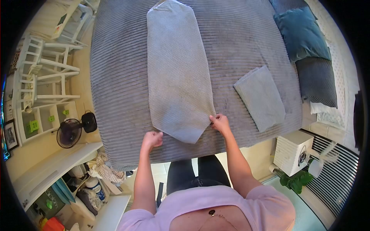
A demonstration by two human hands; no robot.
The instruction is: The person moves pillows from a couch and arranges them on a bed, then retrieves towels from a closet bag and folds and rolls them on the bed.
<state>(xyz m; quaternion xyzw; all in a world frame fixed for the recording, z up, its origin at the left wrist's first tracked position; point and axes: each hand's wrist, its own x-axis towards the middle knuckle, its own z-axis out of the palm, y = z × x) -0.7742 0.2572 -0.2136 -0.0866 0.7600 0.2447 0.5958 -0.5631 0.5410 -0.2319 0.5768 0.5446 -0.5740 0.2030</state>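
Note:
A long light-grey textured cloth (pixel 177 69) lies spread over the bed, its near end coming to a blunt point. My right hand (pixel 219 123) pinches the cloth's near right edge between thumb and fingers. At the near left edge, my left hand (pixel 153 139) is closed, with the cloth's border reaching its fingertips. A second grey cloth (pixel 262 98), folded into a flat rectangle, rests on the bed to the right of my right hand, apart from it.
The bed has a grey ribbed cover (pixel 119 77). Cushions, including a teal one (pixel 302 32), lie at its right end. On the left stand white chairs (pixel 58 73), a black fan (pixel 69 133) and an open storage unit (pixel 58 165). A white box-shaped cabinet (pixel 291 152) stands lower right.

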